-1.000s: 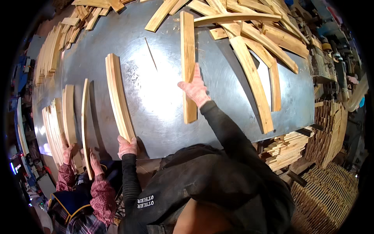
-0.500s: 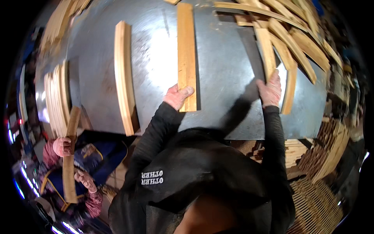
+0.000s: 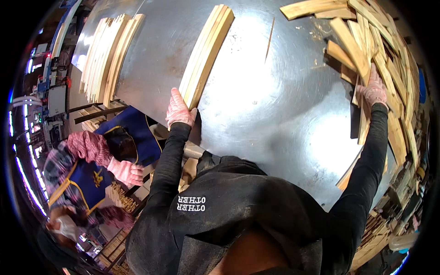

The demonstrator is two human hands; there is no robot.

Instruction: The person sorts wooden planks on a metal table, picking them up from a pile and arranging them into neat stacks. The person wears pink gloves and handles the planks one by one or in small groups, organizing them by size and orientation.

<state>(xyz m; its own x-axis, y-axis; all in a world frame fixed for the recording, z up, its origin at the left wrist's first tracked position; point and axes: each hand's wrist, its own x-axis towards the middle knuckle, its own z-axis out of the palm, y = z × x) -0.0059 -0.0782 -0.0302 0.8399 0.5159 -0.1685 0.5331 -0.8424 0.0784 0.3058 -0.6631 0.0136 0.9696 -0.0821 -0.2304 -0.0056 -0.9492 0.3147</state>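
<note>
My left hand [image 3: 180, 110], in a pale pinkish glove, is closed round the near end of a small bundle of wooden slats [image 3: 206, 55] standing side by side on the metal table. Its fingers lie along the left side and the thumb is at the right. Over at the right, my gloved right hand [image 3: 373, 89] grips the near end of a curved wooden slat [image 3: 350, 46] at the edge of a loose heap of slats [image 3: 396, 82]. The fingertips are partly hidden among the wood.
The shiny metal table [image 3: 256, 119] lies between my arms, with a thin wood sliver [image 3: 270, 39] on it. A row of slats [image 3: 106, 57] stands at the far left. A co-worker in a blue apron [image 3: 94, 183] is at the left, one gloved hand [image 3: 127, 173] near the table's corner.
The single board under my left hand now stands with the other slats in one bundle. My right hand has moved to the heap. The co-worker's slat is out of their hands; the view has turned.
</note>
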